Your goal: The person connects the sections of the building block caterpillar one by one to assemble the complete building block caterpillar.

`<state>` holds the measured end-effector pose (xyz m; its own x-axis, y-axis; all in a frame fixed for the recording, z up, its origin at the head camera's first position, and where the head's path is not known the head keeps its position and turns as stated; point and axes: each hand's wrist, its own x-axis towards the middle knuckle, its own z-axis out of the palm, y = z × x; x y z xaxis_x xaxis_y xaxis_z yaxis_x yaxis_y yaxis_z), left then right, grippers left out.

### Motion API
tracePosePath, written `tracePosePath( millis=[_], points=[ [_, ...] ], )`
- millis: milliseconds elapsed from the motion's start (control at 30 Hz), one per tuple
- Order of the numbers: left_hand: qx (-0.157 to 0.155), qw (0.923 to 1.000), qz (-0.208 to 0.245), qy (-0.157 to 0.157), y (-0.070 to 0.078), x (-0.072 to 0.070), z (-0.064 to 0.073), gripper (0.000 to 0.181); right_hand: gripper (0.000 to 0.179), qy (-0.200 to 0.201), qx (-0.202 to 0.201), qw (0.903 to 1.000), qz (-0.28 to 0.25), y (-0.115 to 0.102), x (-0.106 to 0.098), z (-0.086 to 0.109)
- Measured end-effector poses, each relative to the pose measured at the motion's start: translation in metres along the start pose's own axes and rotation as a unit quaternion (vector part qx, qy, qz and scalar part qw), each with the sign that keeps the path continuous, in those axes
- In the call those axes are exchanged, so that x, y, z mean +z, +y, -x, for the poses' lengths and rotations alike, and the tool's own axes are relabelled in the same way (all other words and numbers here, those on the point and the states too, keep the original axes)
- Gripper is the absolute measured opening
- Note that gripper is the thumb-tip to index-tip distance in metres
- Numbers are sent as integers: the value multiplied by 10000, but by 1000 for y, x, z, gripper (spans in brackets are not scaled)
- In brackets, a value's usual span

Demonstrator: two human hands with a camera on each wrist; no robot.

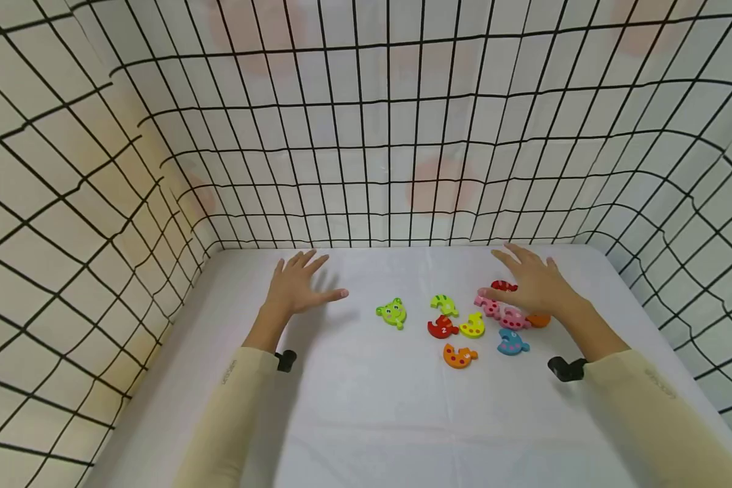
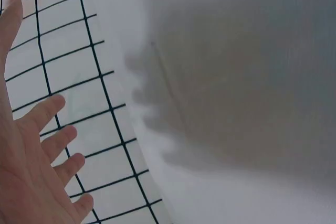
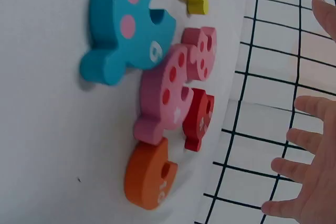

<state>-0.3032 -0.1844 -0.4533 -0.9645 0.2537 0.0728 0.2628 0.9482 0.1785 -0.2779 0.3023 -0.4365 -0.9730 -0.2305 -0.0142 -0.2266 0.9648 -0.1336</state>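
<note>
My left hand hovers over the white tabletop with its fingers spread, holding nothing. Nearest to it lies a green animal-head piece. Fingers also apart, my right hand hangs above a cluster of painted puzzle pieces without gripping any. Around and below it are a blue piece with pink dots, a pink piece, a second pink piece, a red piece and an orange piece marked 10. Left of these lie a light green piece, a red piece, a yellow piece and an orange dotted piece.
A black wire grid backed by white sheeting walls the table's back and both sides. White cloth covers the table. Black wrist cameras sit by the sleeve cuffs.
</note>
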Motion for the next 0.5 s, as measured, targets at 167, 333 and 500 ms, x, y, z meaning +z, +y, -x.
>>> tracePosePath(
  millis=[167,333,500],
  points=[
    [102,9996,257,32,11,13,4,103,104,-14,-25,9995,-300,-13,9,9],
    [269,9969,735,37,26,21,7,100,100,26,-127,9978,-652,-31,19,17],
    [323,9929,1143,-20,42,29,10,86,93,66,-132,9947,-1013,-46,35,26]
  ],
)
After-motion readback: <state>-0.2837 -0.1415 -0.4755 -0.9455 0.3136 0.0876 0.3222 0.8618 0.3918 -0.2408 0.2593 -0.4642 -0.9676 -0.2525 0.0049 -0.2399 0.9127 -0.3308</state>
